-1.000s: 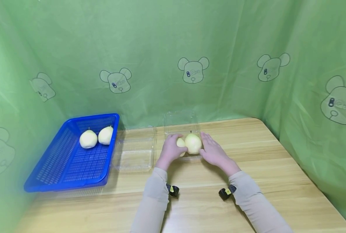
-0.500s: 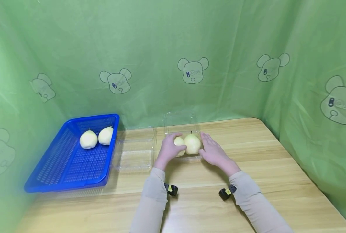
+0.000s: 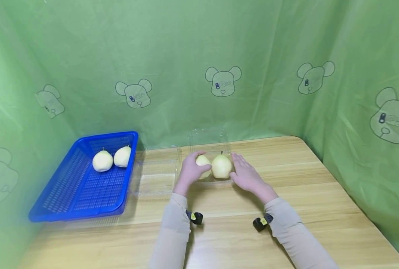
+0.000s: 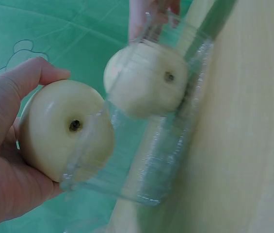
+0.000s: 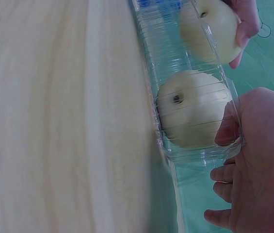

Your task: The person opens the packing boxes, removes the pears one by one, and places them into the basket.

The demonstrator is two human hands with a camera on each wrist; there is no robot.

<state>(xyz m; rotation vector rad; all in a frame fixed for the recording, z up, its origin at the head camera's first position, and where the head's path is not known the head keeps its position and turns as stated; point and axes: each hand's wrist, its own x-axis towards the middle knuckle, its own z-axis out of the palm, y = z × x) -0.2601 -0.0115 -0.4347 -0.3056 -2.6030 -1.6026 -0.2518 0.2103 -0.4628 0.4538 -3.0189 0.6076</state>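
Observation:
My left hand [image 3: 190, 168] grips a pale yellow pear [image 3: 203, 160] between thumb and fingers. In the left wrist view this pear [image 4: 54, 141] is tilted at the rim of a clear plastic clamshell box [image 4: 149, 194], partly behind its wall. A second pear [image 3: 221, 167], stem up, sits in the right part of that box. Flat against the box's right end lies my right hand [image 3: 248, 175], its fingers straight. In the right wrist view the right thumb [image 5: 229, 127] is beside the second pear [image 5: 192, 109]. The box's lid [image 3: 207, 137] stands raised behind.
A blue plastic basket [image 3: 92, 186] at the left holds two more pears [image 3: 102, 161]. Between basket and left hand lies another clear box [image 3: 155, 181], its lid raised. A green curtain [image 3: 172, 56] encloses the wooden table [image 3: 229, 239] at the back and sides.
My left hand has moved slightly left with its pear, and a gap now shows between the two pears in the box. The right hand stays in place.

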